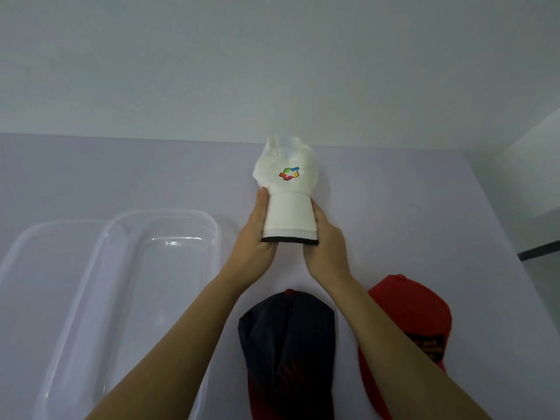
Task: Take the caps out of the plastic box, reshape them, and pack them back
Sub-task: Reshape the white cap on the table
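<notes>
A white cap (288, 189) with a small multicoloured logo lies on the pale table, its crown crumpled and pointing away from me. My left hand (253, 241) grips the left side of its curled brim, and my right hand (325, 247) grips the right side, squeezing the brim between them. A dark navy cap (288, 338) with a red button lies near me under my forearms. To its right sits a red cap (415, 322). The clear plastic box (157, 268) stands empty at the left.
A clear lid (39, 253) lies beside the box at the far left. The lavender table (424, 222) ends at a white wall behind and at an edge on the right, where a dark floor strip (539, 251) shows.
</notes>
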Demonstrator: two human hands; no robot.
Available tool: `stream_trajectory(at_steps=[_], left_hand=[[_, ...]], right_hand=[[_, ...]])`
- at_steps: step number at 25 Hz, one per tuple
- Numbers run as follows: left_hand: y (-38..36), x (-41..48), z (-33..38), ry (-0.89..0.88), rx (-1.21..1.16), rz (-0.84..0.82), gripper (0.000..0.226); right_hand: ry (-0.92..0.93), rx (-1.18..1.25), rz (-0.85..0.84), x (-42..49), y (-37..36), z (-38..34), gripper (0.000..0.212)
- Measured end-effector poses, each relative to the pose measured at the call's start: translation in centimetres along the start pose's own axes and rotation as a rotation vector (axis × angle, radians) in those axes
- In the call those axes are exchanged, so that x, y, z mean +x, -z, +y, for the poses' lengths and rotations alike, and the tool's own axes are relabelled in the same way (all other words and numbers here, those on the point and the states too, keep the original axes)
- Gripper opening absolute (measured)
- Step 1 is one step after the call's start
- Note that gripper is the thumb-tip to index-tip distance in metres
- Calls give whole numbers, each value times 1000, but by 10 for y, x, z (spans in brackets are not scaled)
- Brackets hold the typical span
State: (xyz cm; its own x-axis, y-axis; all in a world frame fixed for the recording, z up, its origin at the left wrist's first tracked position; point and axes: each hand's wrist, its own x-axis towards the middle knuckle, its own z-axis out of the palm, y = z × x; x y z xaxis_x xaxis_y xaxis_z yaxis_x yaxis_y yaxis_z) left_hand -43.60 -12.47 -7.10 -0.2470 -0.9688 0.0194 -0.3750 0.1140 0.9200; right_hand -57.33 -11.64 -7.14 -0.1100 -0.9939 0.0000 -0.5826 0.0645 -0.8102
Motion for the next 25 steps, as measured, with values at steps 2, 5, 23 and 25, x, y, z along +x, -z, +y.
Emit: stream_trajectory(at_steps=[2, 5, 23, 25], left_hand=[[-4, -1, 5, -3, -117, 3, 62], [12, 0, 13, -22, -48, 90, 67], [58, -12, 19, 24, 77, -45, 85], [60, -4, 36, 44, -211, 87, 61]], right_hand=[[-47, 118, -1, -3, 0, -10, 47], [-1, 86, -5, -5, 13, -15, 50], [258, -213, -5, -33, 39, 21, 71], [326, -280, 42, -39, 38, 18, 72]])
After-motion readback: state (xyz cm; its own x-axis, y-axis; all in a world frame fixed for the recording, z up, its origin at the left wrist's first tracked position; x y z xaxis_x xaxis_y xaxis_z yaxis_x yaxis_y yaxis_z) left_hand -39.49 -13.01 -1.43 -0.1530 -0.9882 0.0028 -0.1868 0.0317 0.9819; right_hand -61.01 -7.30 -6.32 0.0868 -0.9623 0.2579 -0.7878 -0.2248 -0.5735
